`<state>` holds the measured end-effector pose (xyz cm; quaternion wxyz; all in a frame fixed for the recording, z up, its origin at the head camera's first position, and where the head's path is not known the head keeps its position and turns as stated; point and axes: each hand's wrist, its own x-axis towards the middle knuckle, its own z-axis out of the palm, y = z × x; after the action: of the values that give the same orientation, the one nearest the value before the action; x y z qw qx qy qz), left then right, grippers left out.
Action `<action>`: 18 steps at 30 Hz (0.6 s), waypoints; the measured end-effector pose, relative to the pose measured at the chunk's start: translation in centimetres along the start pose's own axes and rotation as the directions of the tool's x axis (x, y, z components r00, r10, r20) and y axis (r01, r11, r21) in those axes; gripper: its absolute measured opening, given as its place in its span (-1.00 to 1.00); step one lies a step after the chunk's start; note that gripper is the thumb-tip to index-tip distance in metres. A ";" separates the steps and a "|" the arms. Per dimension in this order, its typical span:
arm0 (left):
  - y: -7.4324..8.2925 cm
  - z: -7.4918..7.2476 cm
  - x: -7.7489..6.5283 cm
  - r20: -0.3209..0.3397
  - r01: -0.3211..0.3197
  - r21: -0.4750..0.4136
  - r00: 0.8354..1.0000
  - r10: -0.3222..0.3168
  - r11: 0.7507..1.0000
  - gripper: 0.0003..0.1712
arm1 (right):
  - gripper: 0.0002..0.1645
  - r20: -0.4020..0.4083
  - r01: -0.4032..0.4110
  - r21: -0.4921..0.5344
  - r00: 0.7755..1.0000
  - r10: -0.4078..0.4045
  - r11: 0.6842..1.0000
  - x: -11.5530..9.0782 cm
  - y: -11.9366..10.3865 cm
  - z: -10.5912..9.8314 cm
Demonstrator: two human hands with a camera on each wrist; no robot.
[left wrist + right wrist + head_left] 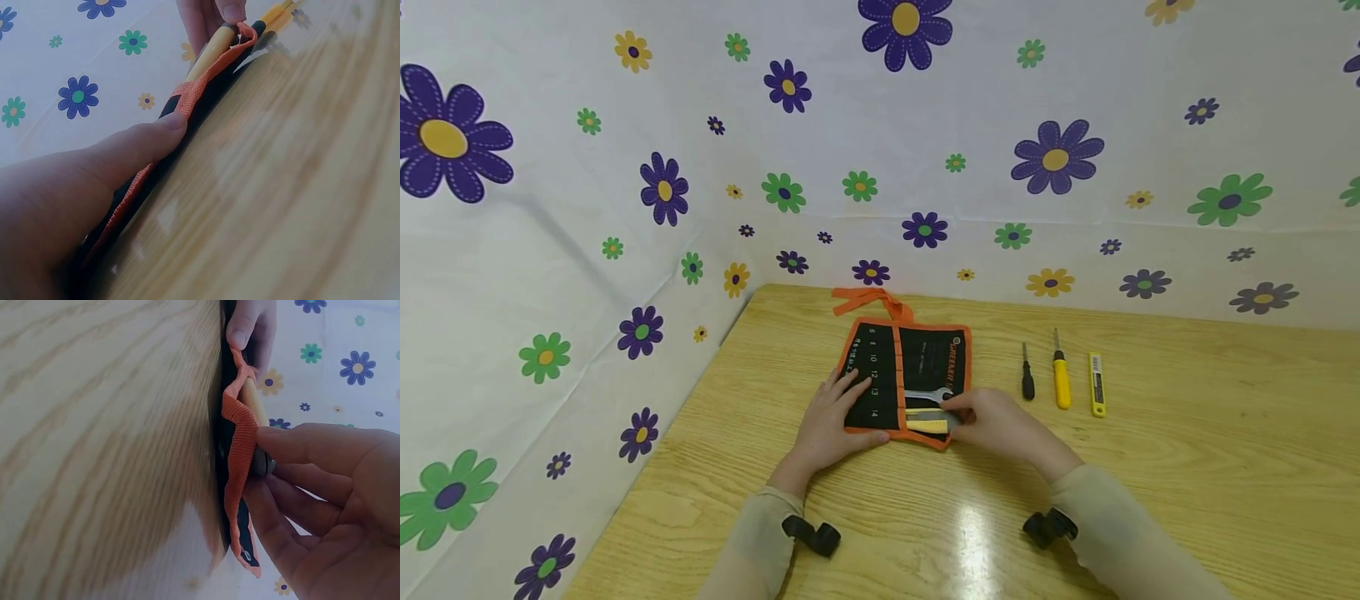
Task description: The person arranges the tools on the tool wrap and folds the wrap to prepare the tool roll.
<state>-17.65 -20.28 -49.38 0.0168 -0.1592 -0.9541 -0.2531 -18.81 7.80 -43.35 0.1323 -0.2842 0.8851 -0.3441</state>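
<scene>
Tool roll (886,375), blk fabric w/ orange trim, lies unfolded on the wood-grain table (1187,500), center of the head frame, a bit below mid-height. Printed nos. run down its L panel; orange lettering on the R one. Orange tie straps (868,298) trail from its top edge onto the table.

L hand (831,421) is on the roll's lower-left part: fingers spread and resting on the L panel, thumb pressing the orange trim at the near edge; no tool in it.

R hand (996,425), at the roll's lower-right, has a narrow pinch, thumb vs. fingers, on the dark end of a pale-yellow tool (927,426); exact type can't tell. Tool's other end is by the orange divider, lower R panel. Just above it, a silver wrench (925,396) lies crosswise, open end toward the R hand.

Right of the roll, approx. mid-right of frame, 3 items stand in a row, apart: small blk-handled screwdriver (1027,383), yellow-handled screwdriver (1062,383), yellow utility knife (1098,387). Both screwdriver tips point to top of frame.

Backdrop: white sheet (970,100) w/ purple, green & yellow flowers, upper half and L side.
</scene>
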 end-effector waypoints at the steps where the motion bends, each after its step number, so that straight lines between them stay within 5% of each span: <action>1: 0.0 0.0 0.0 -0.001 0.000 0.001 1.000 0.000 1.000 0.06 | -0.60 0.000 0.000 0.006 1.000 0.000 1.000 0.1 0.0 0.0; 8: 0.0 0.0 0.0 -0.001 0.001 0.000 1.000 -0.001 1.000 0.06 | -0.70 -0.011 0.076 -0.032 0.997 -0.076 0.997 0.7 -0.5 -0.2; 18: 0.0 0.0 0.0 -0.014 -0.002 0.004 1.000 0.002 1.000 0.04 | -0.72 0.014 0.083 -0.052 0.997 -0.082 0.995 1.5 -1.1 0.2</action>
<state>-17.66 -20.30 -49.42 0.0243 -0.1582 -0.9544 -0.2521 -19.50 6.14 -42.80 0.1159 -0.3259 0.8805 -0.3242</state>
